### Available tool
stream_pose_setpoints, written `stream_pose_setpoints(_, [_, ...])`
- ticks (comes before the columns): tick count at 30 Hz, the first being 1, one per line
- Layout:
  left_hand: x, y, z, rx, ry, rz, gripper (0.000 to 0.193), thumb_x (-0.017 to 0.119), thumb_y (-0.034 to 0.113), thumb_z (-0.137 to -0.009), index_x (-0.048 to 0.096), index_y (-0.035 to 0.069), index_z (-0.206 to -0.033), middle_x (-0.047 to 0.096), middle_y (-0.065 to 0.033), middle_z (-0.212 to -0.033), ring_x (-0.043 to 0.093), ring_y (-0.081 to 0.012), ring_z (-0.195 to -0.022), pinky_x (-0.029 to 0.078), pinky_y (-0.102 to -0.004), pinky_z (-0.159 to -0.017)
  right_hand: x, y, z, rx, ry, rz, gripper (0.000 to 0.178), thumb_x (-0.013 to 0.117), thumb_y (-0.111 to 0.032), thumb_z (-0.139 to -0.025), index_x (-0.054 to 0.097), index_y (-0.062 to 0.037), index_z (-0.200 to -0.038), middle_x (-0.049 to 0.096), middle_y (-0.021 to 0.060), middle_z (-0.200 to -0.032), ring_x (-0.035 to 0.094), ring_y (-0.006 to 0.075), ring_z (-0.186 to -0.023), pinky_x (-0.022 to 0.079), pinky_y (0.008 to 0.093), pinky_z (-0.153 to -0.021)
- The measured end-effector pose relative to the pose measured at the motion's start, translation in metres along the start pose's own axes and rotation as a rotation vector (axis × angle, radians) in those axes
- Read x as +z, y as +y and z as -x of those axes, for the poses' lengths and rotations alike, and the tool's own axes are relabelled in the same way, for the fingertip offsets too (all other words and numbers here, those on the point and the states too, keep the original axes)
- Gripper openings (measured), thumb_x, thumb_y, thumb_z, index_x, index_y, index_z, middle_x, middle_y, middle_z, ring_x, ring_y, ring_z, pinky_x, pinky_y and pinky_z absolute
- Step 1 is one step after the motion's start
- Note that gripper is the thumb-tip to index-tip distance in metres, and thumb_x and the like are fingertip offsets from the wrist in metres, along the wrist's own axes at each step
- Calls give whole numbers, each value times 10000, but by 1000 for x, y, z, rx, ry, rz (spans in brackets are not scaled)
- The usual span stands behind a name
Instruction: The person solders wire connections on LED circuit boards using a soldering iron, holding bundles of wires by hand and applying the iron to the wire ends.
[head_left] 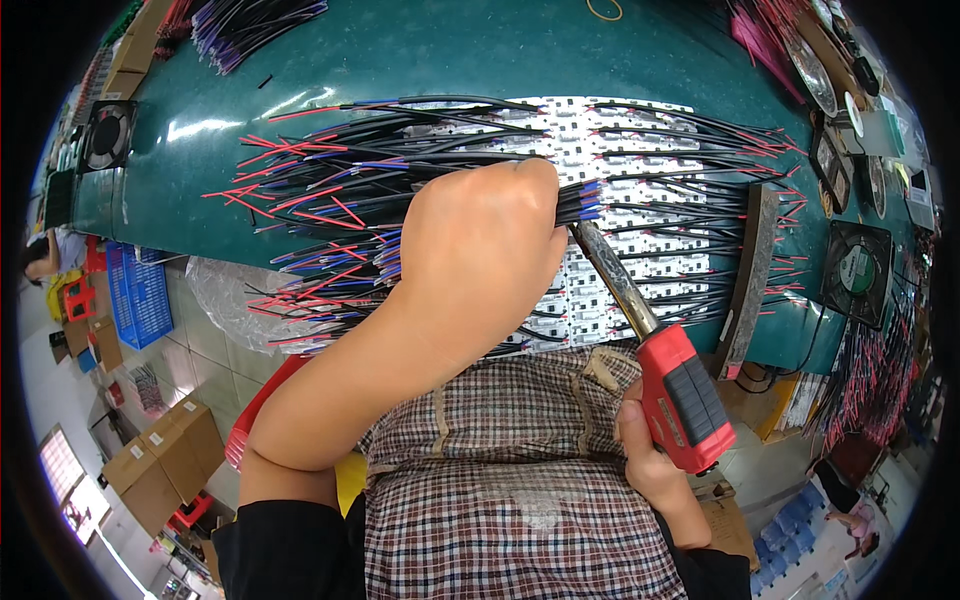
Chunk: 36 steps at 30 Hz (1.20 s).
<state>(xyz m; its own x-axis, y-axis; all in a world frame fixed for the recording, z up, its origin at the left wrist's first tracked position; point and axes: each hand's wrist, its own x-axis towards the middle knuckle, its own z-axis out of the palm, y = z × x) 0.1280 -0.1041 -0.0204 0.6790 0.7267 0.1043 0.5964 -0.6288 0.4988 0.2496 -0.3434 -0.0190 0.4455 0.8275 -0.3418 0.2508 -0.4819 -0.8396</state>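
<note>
My left hand (pixel 480 235) is closed around a bundle of black wires (pixel 578 203), whose blue and pale tips stick out to its right. Beneath it lies a panel of white circuit boards (pixel 570 125) in rows, with black leads running off both sides. Many leads on the left end in red and blue tips. In my right hand (pixel 652 462) is a soldering iron (pixel 688 395) with a red and black handle. Its metal shaft slants up left, and the tip is close to the ends of the bundle; whether they touch I cannot tell.
A dark bar (pixel 750 280) lies across the leads at the right of the green table (pixel 400 60). Small black fans (pixel 858 272) stand at both ends. More wire bundles (pixel 250 30) lie at the back left. A blue crate (pixel 138 295) and cardboard boxes (pixel 165 460) are on the floor.
</note>
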Motion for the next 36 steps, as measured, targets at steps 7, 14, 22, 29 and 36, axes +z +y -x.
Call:
stream_pose_setpoints(7, [5,2,6,27,48,-28,197,779,95,-723,635,11,-827,652,-144,-710,668,-335,-669,528,-424,-622,0,0,1,-53,17,23,199,744,-51,-832,677,4,-1012,655,118,-878,664,252,-745,531,345,-668])
stream_pose_setpoints(14, [5,3,7,24,52,-43,208,786,91,-714,635,10,-833,654,-147,-707,671,-333,-665,531,-423,-620,-6,8,7,-78,-7,39,210,745,-61,-844,676,-5,-1035,667,112,-895,671,256,-773,534,351,-689])
stream_pose_setpoints(22, [5,1,4,13,40,-42,207,777,108,-743,645,8,-867,661,-153,-704,674,-337,-659,532,-424,-615,-10,13,17,-19,-33,26,202,692,-73,-925,658,-21,-1118,667,83,-925,650,216,-833,516,342,-734])
stream_pose_setpoints(29, [-5,-1,2,-77,-4,96,177,726,139,-861,640,-1,-926,659,-157,-746,669,-354,-705,510,-435,-656,-11,15,15,-26,-24,-35,195,679,-51,-925,651,-17,-1116,656,78,-945,638,200,-852,513,339,-751])
stream_pose_setpoints(36, [-2,-5,7,202,280,59,240,751,77,-772,619,22,-965,627,-127,-810,641,-350,-751,508,-457,-672,-11,12,20,-57,30,-104,110,608,-64,-950,573,-12,-1041,567,59,-836,542,145,-687,460,294,-633])
